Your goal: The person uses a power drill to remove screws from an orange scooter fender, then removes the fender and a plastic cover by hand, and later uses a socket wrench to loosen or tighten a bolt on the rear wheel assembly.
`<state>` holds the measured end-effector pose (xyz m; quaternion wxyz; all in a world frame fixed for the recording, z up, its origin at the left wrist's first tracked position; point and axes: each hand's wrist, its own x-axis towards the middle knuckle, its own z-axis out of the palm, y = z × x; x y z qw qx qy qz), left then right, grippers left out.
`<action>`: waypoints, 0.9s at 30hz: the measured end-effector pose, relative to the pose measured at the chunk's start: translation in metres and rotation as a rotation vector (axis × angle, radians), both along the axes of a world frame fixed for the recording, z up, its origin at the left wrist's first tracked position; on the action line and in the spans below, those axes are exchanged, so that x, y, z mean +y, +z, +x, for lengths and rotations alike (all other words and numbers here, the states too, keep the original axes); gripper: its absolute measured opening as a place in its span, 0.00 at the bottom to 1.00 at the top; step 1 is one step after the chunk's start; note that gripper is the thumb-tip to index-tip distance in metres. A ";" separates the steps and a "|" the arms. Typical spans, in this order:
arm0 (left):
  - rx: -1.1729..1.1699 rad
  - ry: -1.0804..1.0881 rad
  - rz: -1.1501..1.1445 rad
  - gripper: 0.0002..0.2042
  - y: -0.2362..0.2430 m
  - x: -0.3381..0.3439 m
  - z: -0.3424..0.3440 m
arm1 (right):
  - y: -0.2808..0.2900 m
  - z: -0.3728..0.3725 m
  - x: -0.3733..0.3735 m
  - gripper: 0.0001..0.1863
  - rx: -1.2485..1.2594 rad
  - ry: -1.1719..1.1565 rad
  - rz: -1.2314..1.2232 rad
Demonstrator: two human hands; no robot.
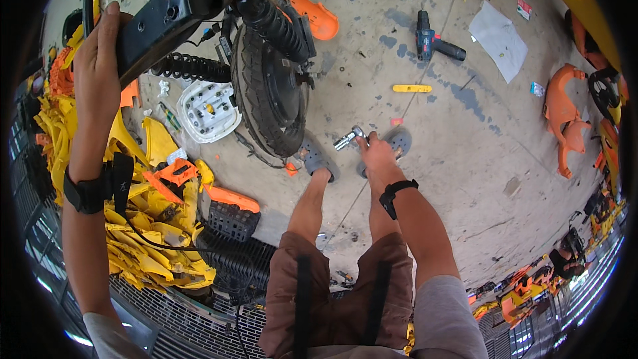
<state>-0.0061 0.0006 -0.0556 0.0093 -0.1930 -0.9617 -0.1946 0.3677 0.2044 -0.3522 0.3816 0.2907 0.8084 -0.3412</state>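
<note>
My left hand (100,73) is closed round the end of a black metal scooter frame (156,23) at the upper left; its fingertips are partly hidden behind the metal. Below the frame stands a wheel (272,93) with a black knobbly tyre, between two coil-spring shock absorbers (269,20). My right hand (379,156) is closed on a ratchet wrench (349,137) with a shiny socket. It holds the wrench low over the floor in front of my feet, to the right of the wheel and apart from it.
A cordless drill (426,40) lies on the concrete floor, with a yellow strip (412,88) nearer me. White paper (500,40) and orange plastic parts (565,116) lie to the right. Yellow panels (153,233) are heaped at left, near a white tray (207,112) of small parts.
</note>
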 end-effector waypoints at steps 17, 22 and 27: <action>0.111 0.082 0.086 0.17 0.003 0.024 0.042 | 0.035 0.057 0.033 0.19 -0.047 -0.124 0.024; 0.103 0.065 0.077 0.15 0.007 0.043 0.053 | 0.039 0.060 0.043 0.20 -0.108 -0.173 0.044; 0.052 -0.011 0.098 0.14 0.014 0.043 0.068 | 0.015 0.081 0.053 0.20 -0.107 -0.220 0.070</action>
